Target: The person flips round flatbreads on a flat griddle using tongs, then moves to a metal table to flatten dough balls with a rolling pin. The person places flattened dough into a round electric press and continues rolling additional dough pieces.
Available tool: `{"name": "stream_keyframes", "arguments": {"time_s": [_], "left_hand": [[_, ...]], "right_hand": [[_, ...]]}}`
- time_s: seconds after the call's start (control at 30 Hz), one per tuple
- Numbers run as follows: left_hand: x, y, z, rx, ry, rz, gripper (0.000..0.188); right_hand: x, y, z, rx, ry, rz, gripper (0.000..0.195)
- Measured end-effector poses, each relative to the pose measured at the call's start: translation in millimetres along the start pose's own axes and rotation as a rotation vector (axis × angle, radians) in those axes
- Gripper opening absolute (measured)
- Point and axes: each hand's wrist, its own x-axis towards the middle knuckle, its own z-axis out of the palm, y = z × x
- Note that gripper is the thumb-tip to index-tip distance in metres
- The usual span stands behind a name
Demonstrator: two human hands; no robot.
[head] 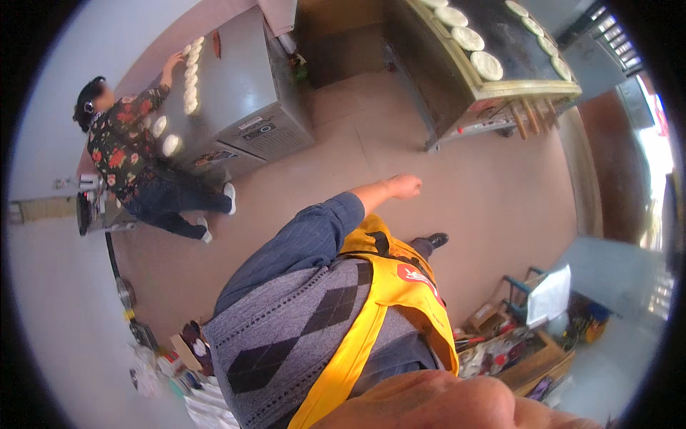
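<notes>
My left hand (405, 186) hangs in front of my body with its fingers curled in. I see nothing held in it, and it touches nothing. My right hand is out of view. A yellow apron (343, 370) bearing printed writing lies over my grey argyle knit vest (316, 316). Ahead to the right stands a griddle-like table (512, 51) with a dark top and a pale raised rim. Flat round dough pieces (467, 38) line two of its sides. Several wooden handles (528, 115) stick out from its near end.
At a steel worktable (236, 69) on the left, a co-worker (128, 139) reaches toward a row of dough pieces (191, 80). Brown floor (343, 155) lies between. A wooden crate (541, 370) of clutter and a blue-framed stool (517, 297) stand right; bags (209, 402) lie lower left.
</notes>
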Motion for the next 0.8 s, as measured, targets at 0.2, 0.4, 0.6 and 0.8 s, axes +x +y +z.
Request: {"name": "stream_keyframes", "arguments": {"time_s": [0.2,0.4,0.6,0.8], "left_hand": [[-5,-86,61,0.087,-0.141,-0.615,0.034],[-14,-12,72,-0.137,-0.413,-0.905,0.037],[108,40,42,-0.294,-0.279,-0.915,0.035],[347,94,10,-0.472,0.034,-0.503,0.038]], "right_hand": [[177,-27,-171,-0.568,0.067,-0.413,0.018],[243,-200,-401,-0.689,0.513,-0.401,0.034],[290,-433,-452,-0.538,0.359,-0.495,0.033],[314,-659,-486,-0.721,0.51,-0.91,0.015]]}}
